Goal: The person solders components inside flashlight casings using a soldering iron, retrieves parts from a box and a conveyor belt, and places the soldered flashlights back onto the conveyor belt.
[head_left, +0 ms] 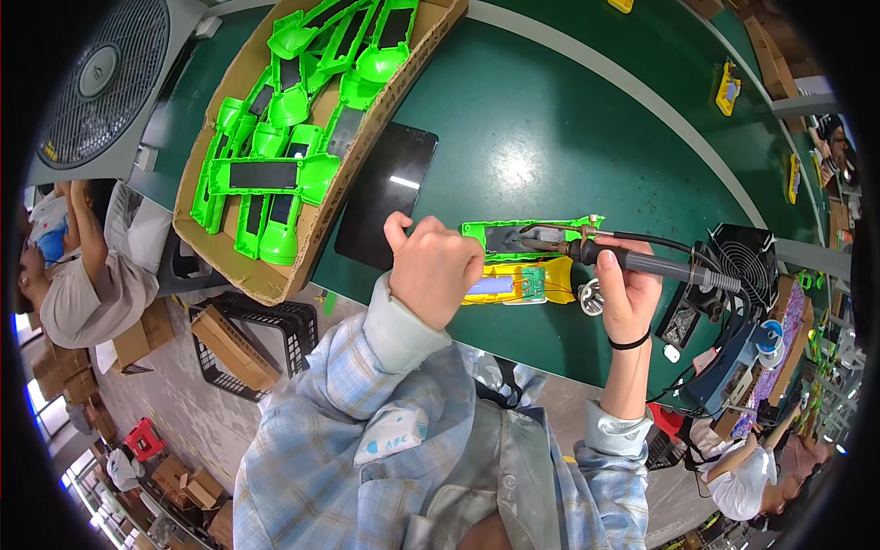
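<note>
My right hand grips the dark handle of a soldering iron, with a thin metal guide along its top. The tip points left, over a green plastic housing half with a dark panel inside. Just below lies a yellow housing half holding a blue cylindrical cell and a small green circuit board. Beside its right end sits a round silvery lamp cup. My left hand is closed at the left ends of both halves; whatever its fingers hold is hidden.
A cardboard tray of green housings stands at the left, beside a flat black panel. At right are a black round-grilled fan, cables and a blue solder-station-like box. A large fan and co-workers are farther off.
</note>
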Motion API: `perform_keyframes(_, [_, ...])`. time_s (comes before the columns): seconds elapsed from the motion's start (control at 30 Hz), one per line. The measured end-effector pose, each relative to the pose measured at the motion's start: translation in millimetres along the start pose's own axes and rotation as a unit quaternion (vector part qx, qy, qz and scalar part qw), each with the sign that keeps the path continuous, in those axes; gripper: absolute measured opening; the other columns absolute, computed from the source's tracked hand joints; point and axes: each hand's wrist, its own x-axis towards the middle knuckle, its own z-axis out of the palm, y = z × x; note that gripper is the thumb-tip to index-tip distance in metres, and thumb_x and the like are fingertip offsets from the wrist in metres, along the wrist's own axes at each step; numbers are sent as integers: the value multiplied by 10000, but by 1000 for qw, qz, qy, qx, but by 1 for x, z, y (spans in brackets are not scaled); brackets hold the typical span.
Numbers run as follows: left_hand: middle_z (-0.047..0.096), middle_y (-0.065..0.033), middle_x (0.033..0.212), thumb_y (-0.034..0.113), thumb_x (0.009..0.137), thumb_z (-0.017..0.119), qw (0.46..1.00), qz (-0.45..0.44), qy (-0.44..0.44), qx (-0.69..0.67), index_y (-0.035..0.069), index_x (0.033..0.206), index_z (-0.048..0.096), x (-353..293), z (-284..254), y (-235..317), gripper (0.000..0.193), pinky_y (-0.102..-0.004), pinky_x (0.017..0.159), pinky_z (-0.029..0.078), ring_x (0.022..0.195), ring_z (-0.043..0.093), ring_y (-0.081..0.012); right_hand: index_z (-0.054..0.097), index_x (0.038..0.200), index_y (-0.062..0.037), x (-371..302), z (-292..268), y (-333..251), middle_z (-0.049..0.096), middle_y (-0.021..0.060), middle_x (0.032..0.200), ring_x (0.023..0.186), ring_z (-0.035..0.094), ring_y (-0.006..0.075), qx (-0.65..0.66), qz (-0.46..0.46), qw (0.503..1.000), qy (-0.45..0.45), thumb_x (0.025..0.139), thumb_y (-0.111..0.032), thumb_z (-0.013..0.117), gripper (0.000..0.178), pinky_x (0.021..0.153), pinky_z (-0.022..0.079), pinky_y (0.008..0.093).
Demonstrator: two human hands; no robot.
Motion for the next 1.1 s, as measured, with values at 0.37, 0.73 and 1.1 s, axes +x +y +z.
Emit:
perform_keyframes(0.37, [505, 10, 466, 76, 565, 584, 1000, -13, 15, -13, 126, 486, 584, 6, 7, -2, 94, -371, 707, 251, 543, 481, -172, 588, 880, 26, 4, 6, 5, 555, 48, 739, 556, 463, 61, -11, -6, 1000, -23, 788, -134, 594, 185, 476, 354, 185])
perform_keyframes(0.73, [457, -34, 428, 68, 555, 566, 999, -13, 34, 8, 117, 459, 559, 6, 12, -4, 108, -374, 701, 266, 522, 479, -194, 598, 869, 7, 3, 12, 8, 550, 27, 680, 514, 430, 42, -17, -17, 999, -37, 782, -143, 599, 173, 455, 335, 182])
perform_keyframes(1.1, [470, -40, 425, 70, 559, 568, 999, -27, 41, -9, 108, 464, 565, 6, 14, -4, 102, -375, 719, 270, 510, 483, -196, 581, 882, 3, 5, 15, 13, 537, 2, 642, 506, 423, 30, -8, -21, 998, -51, 783, -130, 600, 167, 450, 334, 171])
